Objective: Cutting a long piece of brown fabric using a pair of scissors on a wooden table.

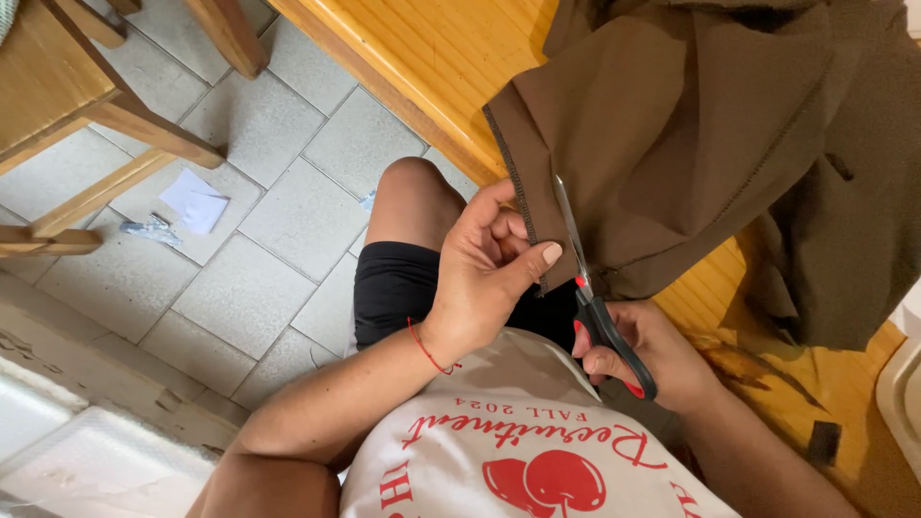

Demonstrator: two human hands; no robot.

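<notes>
A brown fabric (691, 134) lies over the edge of a wooden table (451, 58). My left hand (484, 269) pinches the stitched hem of the fabric at its lower edge, thumb on top. My right hand (652, 355) grips black-and-red scissors (595, 297) by the handles. The blades point up along the fabric, right beside my left thumb. Whether the blades are apart cannot be told.
Below are my bare knee (413, 192) and black shorts above a grey tiled floor (259, 249). A wooden chair (67, 105) stands at the upper left. Paper scraps (192, 201) lie on the tiles. A white object (902, 393) sits at the table's right edge.
</notes>
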